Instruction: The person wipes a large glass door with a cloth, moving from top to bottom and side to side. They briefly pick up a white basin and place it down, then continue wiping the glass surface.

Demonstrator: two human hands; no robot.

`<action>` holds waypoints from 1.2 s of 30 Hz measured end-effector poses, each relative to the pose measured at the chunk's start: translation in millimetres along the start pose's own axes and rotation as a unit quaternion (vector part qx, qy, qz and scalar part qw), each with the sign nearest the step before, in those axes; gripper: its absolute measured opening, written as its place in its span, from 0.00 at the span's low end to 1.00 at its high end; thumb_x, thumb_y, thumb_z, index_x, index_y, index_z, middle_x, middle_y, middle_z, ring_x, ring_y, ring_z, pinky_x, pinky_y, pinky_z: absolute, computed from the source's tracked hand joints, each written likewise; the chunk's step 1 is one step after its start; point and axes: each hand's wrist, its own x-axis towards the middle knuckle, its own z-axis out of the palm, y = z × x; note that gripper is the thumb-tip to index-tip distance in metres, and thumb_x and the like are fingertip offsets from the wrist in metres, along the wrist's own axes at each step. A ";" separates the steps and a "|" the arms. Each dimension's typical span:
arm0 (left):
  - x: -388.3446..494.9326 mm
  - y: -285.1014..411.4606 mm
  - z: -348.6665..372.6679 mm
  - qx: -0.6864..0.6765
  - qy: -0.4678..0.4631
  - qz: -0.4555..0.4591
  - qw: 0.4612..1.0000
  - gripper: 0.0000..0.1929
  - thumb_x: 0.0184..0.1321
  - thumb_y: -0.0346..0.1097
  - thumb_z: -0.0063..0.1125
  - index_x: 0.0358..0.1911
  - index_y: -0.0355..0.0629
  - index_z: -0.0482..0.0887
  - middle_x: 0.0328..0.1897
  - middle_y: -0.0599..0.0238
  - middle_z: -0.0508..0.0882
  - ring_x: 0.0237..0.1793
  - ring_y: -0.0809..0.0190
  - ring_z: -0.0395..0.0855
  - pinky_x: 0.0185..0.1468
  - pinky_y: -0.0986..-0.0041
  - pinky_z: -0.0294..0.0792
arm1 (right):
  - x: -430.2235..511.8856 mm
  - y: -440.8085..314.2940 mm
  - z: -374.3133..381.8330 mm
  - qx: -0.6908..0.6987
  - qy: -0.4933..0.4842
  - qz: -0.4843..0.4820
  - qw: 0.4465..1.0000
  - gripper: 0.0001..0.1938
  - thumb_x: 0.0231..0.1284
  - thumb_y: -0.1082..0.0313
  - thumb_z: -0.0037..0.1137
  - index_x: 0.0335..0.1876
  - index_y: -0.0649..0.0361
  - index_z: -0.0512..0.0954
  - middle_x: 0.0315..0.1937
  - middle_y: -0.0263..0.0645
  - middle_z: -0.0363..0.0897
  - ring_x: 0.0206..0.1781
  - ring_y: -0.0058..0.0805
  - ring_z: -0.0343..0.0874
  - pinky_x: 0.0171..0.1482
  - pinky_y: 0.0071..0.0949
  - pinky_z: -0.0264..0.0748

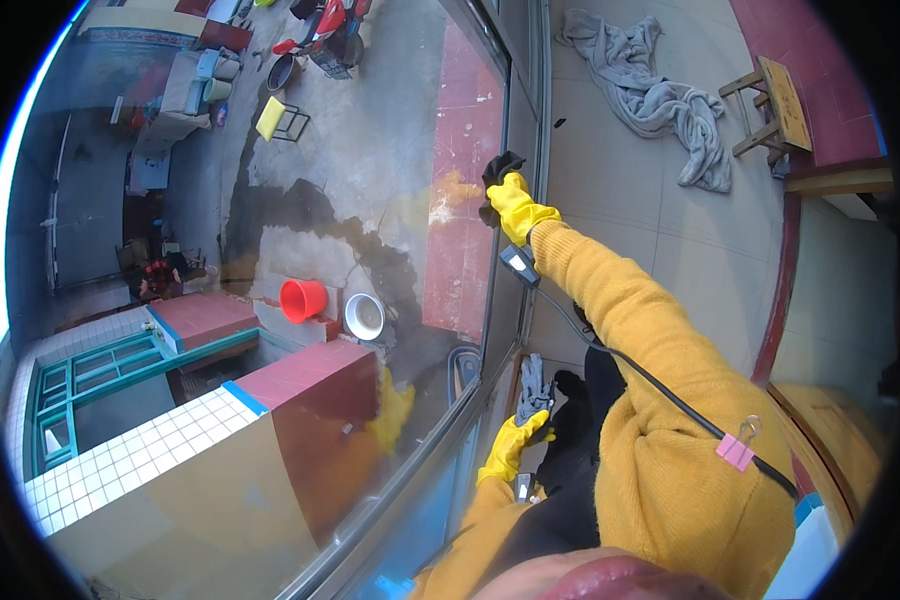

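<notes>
My right hand (516, 202), in a yellow rubber glove, is stretched forward and closed on a dark cloth (501, 166) against the glass beside the metal window frame (504, 112). A small device with a cable (520, 265) is strapped at that wrist. Lower down and close to my body, my left hand (521, 444), also yellow-gloved, grips a bunched grey cloth or glove (533, 390). Part of the left fingers is hidden behind the grey item.
Through the glass show a red bucket (303, 301), a white basin (364, 316), a yellow-topped stool (271, 118), a motorcycle (334, 30) and a person far off. On the right, a grey blanket (660, 101) lies on the tiled floor near a wooden stool (784, 105).
</notes>
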 end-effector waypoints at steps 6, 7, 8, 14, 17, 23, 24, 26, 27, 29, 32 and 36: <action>3.6 35.8 12.0 0.041 -0.035 0.028 0.998 0.20 0.66 0.40 0.76 0.56 0.36 0.87 0.50 0.58 0.90 0.45 0.56 0.92 0.54 0.66 0.86 | -58.1 -18.7 -71.6 -0.046 -0.038 -0.040 0.997 0.27 0.75 0.59 0.62 0.73 0.61 0.71 0.63 0.50 0.81 0.62 0.39 0.81 0.65 0.30 0.75; 3.4 38.5 11.6 0.033 -0.026 0.028 0.999 0.20 0.66 0.40 0.77 0.55 0.36 0.88 0.49 0.58 0.90 0.45 0.56 0.92 0.52 0.67 0.86 | -60.2 -13.1 -83.4 -0.081 -0.014 -0.034 0.996 0.26 0.74 0.61 0.63 0.71 0.62 0.72 0.62 0.50 0.81 0.61 0.39 0.82 0.63 0.30 0.76; 5.8 44.2 11.5 0.037 -0.041 0.033 0.998 0.19 0.65 0.40 0.77 0.53 0.38 0.88 0.47 0.58 0.91 0.43 0.56 0.93 0.48 0.68 0.86 | -63.0 -6.1 -96.9 -0.026 -0.003 -0.008 1.000 0.24 0.73 0.63 0.64 0.69 0.62 0.73 0.60 0.51 0.82 0.59 0.38 0.82 0.62 0.31 0.77; 10.7 69.2 17.2 0.003 -0.083 0.124 0.989 0.15 0.73 0.44 0.67 0.54 0.43 0.87 0.45 0.67 0.88 0.45 0.65 0.86 0.51 0.68 0.78 | -55.4 1.7 -145.6 0.040 0.006 0.000 0.999 0.15 0.69 0.68 0.65 0.55 0.65 0.78 0.48 0.46 0.84 0.50 0.34 0.83 0.54 0.30 0.80; 19.2 96.8 28.5 -0.016 -0.128 0.134 0.982 0.19 0.73 0.43 0.66 0.62 0.45 0.85 0.51 0.67 0.87 0.48 0.63 0.86 0.53 0.67 0.78 | -37.0 -32.0 -153.0 0.021 -0.012 -0.051 0.998 0.15 0.71 0.65 0.64 0.54 0.67 0.78 0.48 0.47 0.84 0.50 0.35 0.83 0.55 0.30 0.79; 72.4 183.8 101.1 0.057 -0.081 0.142 0.985 0.18 0.72 0.39 0.67 0.62 0.41 0.85 0.51 0.63 0.87 0.48 0.59 0.87 0.54 0.65 0.81 | 87.2 -155.6 -151.3 -0.080 -0.004 -0.041 0.996 0.23 0.72 0.61 0.62 0.65 0.67 0.77 0.58 0.53 0.82 0.60 0.40 0.81 0.63 0.32 0.75; 81.5 203.7 119.6 0.005 -0.061 0.095 0.994 0.19 0.69 0.39 0.72 0.59 0.39 0.86 0.49 0.60 0.88 0.47 0.57 0.89 0.55 0.63 0.83 | 113.7 -178.1 -152.2 -0.031 -0.028 -0.072 0.997 0.25 0.73 0.59 0.61 0.68 0.66 0.74 0.60 0.53 0.81 0.62 0.40 0.81 0.64 0.33 0.74; 93.8 244.5 161.4 0.001 -0.050 0.066 0.997 0.17 0.75 0.39 0.64 0.62 0.43 0.83 0.52 0.65 0.86 0.48 0.62 0.86 0.57 0.68 0.77 | 165.8 -222.1 -151.6 -0.006 -0.016 -0.033 0.999 0.30 0.74 0.56 0.60 0.74 0.64 0.69 0.65 0.53 0.79 0.66 0.41 0.78 0.67 0.34 0.73; 92.6 263.6 179.5 0.018 -0.047 0.047 0.998 0.17 0.74 0.40 0.65 0.62 0.42 0.84 0.50 0.64 0.87 0.48 0.62 0.86 0.57 0.67 0.77 | 189.4 -242.6 -151.7 -0.061 -0.007 -0.025 0.998 0.32 0.75 0.54 0.59 0.76 0.63 0.67 0.67 0.53 0.78 0.68 0.41 0.77 0.69 0.34 0.72; 90.6 302.3 212.7 0.052 -0.047 0.022 0.997 0.18 0.74 0.41 0.66 0.61 0.41 0.84 0.48 0.63 0.89 0.47 0.61 0.88 0.57 0.67 0.78 | 225.8 -275.6 -147.1 -0.044 -0.026 -0.001 0.999 0.36 0.75 0.51 0.59 0.80 0.62 0.63 0.71 0.54 0.75 0.72 0.42 0.75 0.73 0.34 0.68; 92.3 352.4 257.5 0.042 -0.035 0.035 0.998 0.17 0.72 0.41 0.69 0.56 0.36 0.86 0.46 0.59 0.91 0.45 0.59 0.89 0.58 0.67 0.78 | 266.5 -309.2 -122.0 -0.100 -0.042 -0.007 0.994 0.36 0.77 0.48 0.53 0.83 0.58 0.60 0.81 0.53 0.64 0.81 0.50 0.66 0.80 0.36 0.61; 92.8 390.9 283.3 0.041 0.001 0.007 0.999 0.17 0.71 0.41 0.70 0.54 0.35 0.86 0.44 0.58 0.90 0.44 0.58 0.89 0.56 0.67 0.79 | 298.1 -319.6 -80.1 -0.115 -0.055 0.020 0.992 0.34 0.77 0.46 0.54 0.80 0.59 0.65 0.80 0.54 0.65 0.81 0.53 0.66 0.81 0.41 0.62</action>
